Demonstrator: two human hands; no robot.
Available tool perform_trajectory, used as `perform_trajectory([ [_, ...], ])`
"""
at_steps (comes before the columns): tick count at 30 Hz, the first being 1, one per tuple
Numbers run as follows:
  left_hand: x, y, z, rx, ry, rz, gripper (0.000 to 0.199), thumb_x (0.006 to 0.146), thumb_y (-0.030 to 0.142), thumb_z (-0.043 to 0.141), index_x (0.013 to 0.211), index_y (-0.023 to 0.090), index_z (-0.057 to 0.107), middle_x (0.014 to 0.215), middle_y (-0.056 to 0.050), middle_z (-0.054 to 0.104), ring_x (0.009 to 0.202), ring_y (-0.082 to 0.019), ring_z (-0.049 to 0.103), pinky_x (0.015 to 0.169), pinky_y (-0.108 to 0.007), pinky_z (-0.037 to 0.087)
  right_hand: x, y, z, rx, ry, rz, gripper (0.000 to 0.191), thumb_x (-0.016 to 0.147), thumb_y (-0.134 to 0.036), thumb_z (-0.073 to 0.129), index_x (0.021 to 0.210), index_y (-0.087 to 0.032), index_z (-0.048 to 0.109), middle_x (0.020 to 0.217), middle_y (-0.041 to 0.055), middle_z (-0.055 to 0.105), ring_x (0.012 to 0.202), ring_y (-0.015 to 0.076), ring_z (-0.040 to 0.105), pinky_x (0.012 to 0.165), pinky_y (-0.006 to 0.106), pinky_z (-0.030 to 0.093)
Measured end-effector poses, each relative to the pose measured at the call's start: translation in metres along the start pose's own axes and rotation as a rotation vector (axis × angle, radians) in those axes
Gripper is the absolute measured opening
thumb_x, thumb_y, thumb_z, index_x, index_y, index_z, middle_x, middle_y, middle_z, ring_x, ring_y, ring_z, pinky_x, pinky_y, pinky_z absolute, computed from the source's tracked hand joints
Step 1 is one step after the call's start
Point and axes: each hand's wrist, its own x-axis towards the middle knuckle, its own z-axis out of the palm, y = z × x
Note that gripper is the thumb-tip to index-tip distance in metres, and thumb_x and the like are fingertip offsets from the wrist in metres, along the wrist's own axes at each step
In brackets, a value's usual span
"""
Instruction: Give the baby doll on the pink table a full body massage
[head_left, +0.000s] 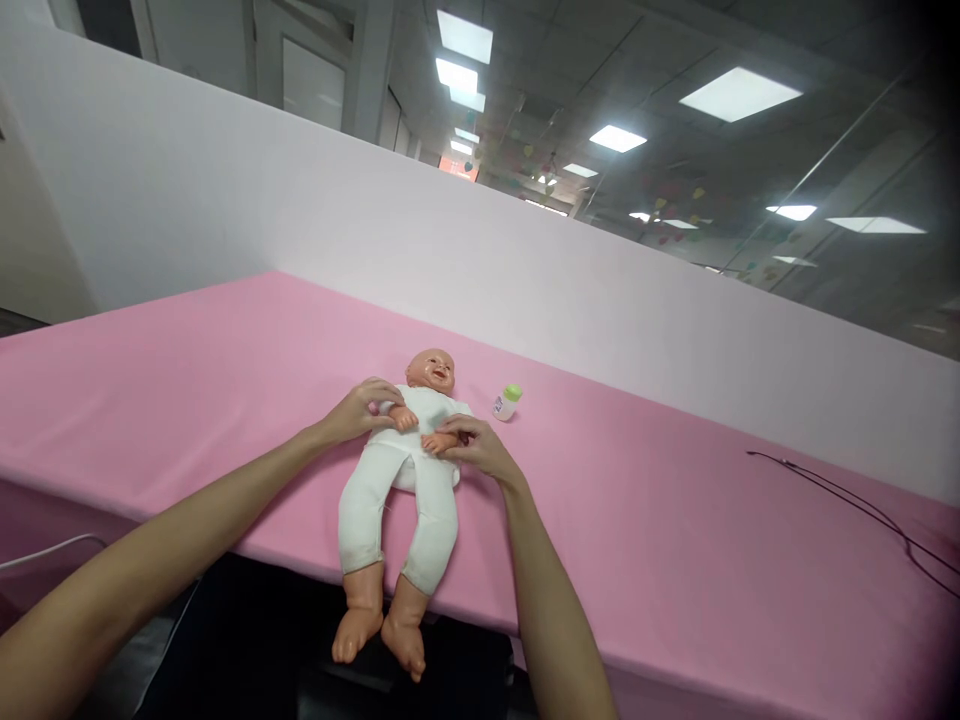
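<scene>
A baby doll [405,475] with a white cloth body lies on its back, its head away from me and its bare feet past the near table edge. My left hand [361,412] is closed around the doll's arm on the left, just behind the small plastic hand. On the other side, my right hand [480,447] grips the doll's other forearm between thumb and fingers. Both doll hands rest over its belly. A small bottle [507,402] with a green cap stands to the right of the doll's head, touched by neither hand.
A pink cloth [637,520] covers the table. Behind it runs a low white partition [480,260]. A thin black cable [847,495] lies at the right, and a white cable [56,548] hangs at the left near edge.
</scene>
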Motion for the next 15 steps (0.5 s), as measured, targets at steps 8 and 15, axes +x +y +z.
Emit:
perform_trajectory([
  [8, 0.004, -0.01, -0.006, -0.163, 0.313, -0.168, 0.028, 0.075, 0.045, 0.085, 0.094, 0.025, 0.082, 0.101, -0.007, 0.077, 0.097, -0.027, 0.069, 0.091, -0.039, 0.052, 0.005, 0.014, -0.012, 0.184, 0.356, 0.032, 0.036, 0.069, -0.041, 0.09, 0.1, -0.024, 0.081, 0.116, 0.008, 0.077, 0.103, 0.0248, 0.069, 0.084, 0.035, 0.055],
  [15, 0.006, -0.048, -0.029, -0.428, 0.838, -0.714, 0.04, 0.073, 0.054, 0.084, 0.075, 0.017, 0.069, 0.073, -0.005, 0.067, 0.067, -0.018, 0.063, 0.062, -0.03, 0.051, 0.001, 0.068, -0.052, 0.541, 0.972, 0.378, 0.036, 0.068, -0.047, 0.09, 0.084, -0.02, 0.073, 0.062, -0.0018, 0.062, 0.048, 0.0103, 0.043, 0.042, 0.024, 0.039],
])
